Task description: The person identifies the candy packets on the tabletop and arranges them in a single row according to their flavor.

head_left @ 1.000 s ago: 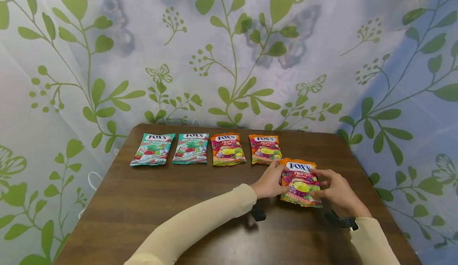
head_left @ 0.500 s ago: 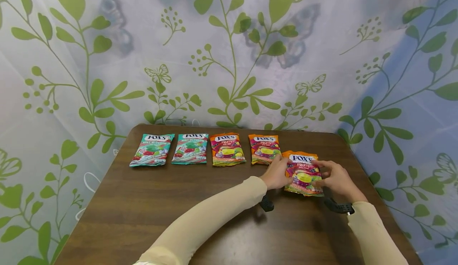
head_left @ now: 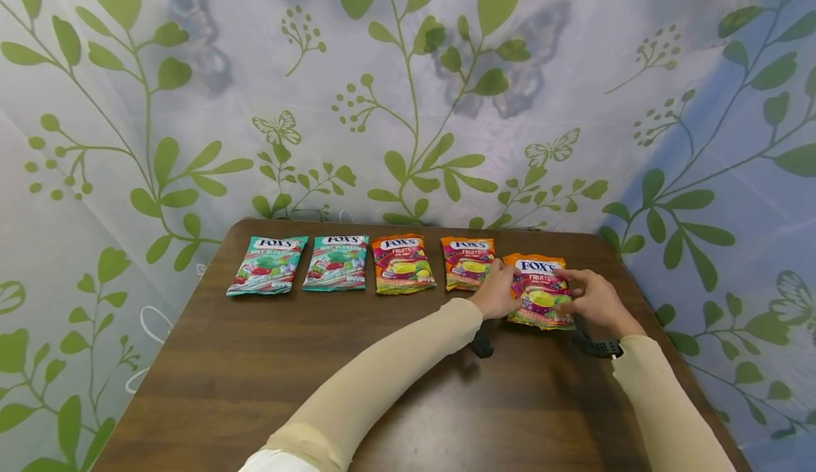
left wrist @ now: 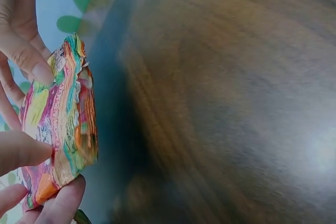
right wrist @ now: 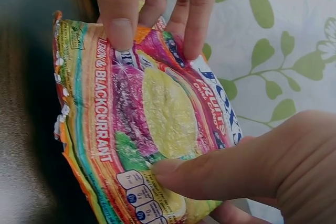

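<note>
Both hands hold an orange and purple FOX'S Fruits candy bag (head_left: 542, 293) at the right end of a row of bags. My left hand (head_left: 497, 292) grips its left edge, and my right hand (head_left: 598, 305) pinches its right edge. From the right wrist, the right thumb (right wrist: 210, 177) presses on the printed front, while the left fingers (right wrist: 122, 17) hold the opposite side. Tilted in the left wrist view, the candy bag (left wrist: 58, 124) shows its crimped bottom edge. Left of it lies a matching Fruits bag (head_left: 468, 263), partly behind the left hand.
Another orange Fruits bag (head_left: 403, 264) and two teal FOX'S Mint Blossom bags (head_left: 268, 266) (head_left: 336, 264) lie along the far side of the brown wooden table (head_left: 306, 358). Behind the table hangs a leaf-patterned curtain (head_left: 357, 103). White cord loops show beside its left edge.
The held candy bag has moved away from me, toward the table's far edge and level with the row, with both hands still on it. The other bags stay in place.
</note>
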{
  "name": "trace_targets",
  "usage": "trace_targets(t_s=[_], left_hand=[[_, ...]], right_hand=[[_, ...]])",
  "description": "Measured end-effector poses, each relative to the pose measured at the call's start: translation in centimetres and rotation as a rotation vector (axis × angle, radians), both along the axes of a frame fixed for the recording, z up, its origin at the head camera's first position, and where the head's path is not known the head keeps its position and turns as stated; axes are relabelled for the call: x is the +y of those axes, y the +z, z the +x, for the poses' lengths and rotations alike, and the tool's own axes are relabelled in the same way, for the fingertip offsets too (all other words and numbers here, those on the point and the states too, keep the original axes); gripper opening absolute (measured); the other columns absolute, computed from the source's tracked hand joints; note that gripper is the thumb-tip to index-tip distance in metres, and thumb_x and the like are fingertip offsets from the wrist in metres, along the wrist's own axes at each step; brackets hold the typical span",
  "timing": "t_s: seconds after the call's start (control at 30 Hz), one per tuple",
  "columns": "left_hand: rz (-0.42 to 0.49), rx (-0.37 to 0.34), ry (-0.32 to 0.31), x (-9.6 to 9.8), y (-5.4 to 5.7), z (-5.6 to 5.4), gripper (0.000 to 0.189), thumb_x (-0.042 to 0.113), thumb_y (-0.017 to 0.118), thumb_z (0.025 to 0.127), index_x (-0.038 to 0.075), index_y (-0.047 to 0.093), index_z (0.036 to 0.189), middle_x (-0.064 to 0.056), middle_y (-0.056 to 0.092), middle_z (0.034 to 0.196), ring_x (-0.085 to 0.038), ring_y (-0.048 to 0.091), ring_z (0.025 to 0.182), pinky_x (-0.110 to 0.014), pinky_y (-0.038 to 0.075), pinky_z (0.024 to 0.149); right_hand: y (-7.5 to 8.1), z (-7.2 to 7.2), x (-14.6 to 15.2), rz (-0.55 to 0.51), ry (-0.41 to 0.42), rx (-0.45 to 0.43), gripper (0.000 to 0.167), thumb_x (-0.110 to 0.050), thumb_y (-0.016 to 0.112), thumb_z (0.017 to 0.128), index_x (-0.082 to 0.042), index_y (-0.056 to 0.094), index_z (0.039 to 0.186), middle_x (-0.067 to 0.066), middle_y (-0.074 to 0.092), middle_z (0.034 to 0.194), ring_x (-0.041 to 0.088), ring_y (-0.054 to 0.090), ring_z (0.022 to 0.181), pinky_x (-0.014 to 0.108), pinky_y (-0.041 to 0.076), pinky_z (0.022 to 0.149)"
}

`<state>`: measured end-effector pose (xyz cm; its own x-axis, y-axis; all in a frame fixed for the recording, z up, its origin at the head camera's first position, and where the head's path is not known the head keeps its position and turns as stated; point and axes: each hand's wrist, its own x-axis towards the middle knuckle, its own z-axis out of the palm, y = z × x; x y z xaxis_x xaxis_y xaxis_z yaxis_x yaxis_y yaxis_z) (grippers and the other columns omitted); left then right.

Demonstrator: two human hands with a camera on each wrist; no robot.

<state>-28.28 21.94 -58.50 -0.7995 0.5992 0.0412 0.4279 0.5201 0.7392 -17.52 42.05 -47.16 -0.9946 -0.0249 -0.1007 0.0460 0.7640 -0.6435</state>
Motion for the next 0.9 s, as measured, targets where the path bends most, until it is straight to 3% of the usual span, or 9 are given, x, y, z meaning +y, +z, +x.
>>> trace_targets(t_s=[0.27, 0.4, 0.6, 0.7, 0.83, 0.9], left_hand=[[-0.041, -0.039, 0.043, 1.2, 1.1, -0.8, 0.065, 0.022, 0.087, 0.097, 0.014, 0.056, 0.154, -0.008, 0.040, 0.145, -0.010, 0.056, 0.094, -0.020, 0.050, 0.073], [-0.063, -0.041, 0.075, 1.5, 2.0, -0.9, 0.067, 0.021, 0.088, 0.096, 0.015, 0.055, 0.154, -0.007, 0.040, 0.146, -0.010, 0.057, 0.099, -0.021, 0.052, 0.077], [-0.118, -0.006, 0.135, 0.1, 7.7, 1.6, 0.065, 0.018, 0.087, 0.096, 0.004, 0.057, 0.152, -0.014, 0.039, 0.157, -0.019, 0.064, 0.111, -0.027, 0.058, 0.096], [-0.148, 0.004, 0.144, 0.9, 7.0, 0.7, 0.066, 0.022, 0.088, 0.097, 0.005, 0.057, 0.152, -0.015, 0.036, 0.162, -0.019, 0.065, 0.116, -0.027, 0.058, 0.096], [-0.164, -0.015, 0.150, 2.9, 4.3, -1.2, 0.065, 0.025, 0.090, 0.095, 0.010, 0.061, 0.151, -0.010, 0.037, 0.162, -0.018, 0.062, 0.125, -0.029, 0.056, 0.101], [-0.175, -0.033, 0.154, 2.6, 5.4, -0.2, 0.063, 0.022, 0.088, 0.096, 0.008, 0.060, 0.151, -0.011, 0.036, 0.163, -0.021, 0.060, 0.129, -0.032, 0.055, 0.105]], right_hand=[[-0.4, -1.8, 0.7, 0.013, 0.010, -0.004, 0.080, -0.008, 0.089, 0.089, 0.007, 0.052, 0.157, 0.040, 0.047, 0.150, 0.056, 0.063, 0.125, 0.063, 0.058, 0.094], [-0.4, -2.9, 0.7, 0.028, -0.005, -0.008, 0.080, -0.007, 0.089, 0.089, 0.007, 0.051, 0.158, 0.040, 0.047, 0.150, 0.055, 0.063, 0.124, 0.061, 0.059, 0.093], [-0.2, -4.6, 0.7, 0.028, -0.038, -0.019, 0.082, -0.005, 0.087, 0.088, 0.006, 0.050, 0.159, 0.040, 0.044, 0.150, 0.054, 0.063, 0.124, 0.061, 0.057, 0.096], [-0.4, -5.2, 0.7, 0.023, -0.068, -0.036, 0.083, -0.005, 0.087, 0.086, 0.006, 0.049, 0.160, 0.040, 0.041, 0.152, 0.054, 0.060, 0.127, 0.064, 0.053, 0.101], [-0.9, -5.7, 1.0, 0.019, -0.111, -0.049, 0.082, -0.003, 0.086, 0.086, 0.006, 0.049, 0.159, 0.041, 0.039, 0.155, 0.055, 0.056, 0.131, 0.066, 0.049, 0.106], [-1.2, -5.7, 1.1, 0.016, -0.124, -0.052, 0.081, -0.002, 0.085, 0.086, 0.007, 0.050, 0.159, 0.041, 0.039, 0.155, 0.055, 0.056, 0.130, 0.066, 0.050, 0.105]])
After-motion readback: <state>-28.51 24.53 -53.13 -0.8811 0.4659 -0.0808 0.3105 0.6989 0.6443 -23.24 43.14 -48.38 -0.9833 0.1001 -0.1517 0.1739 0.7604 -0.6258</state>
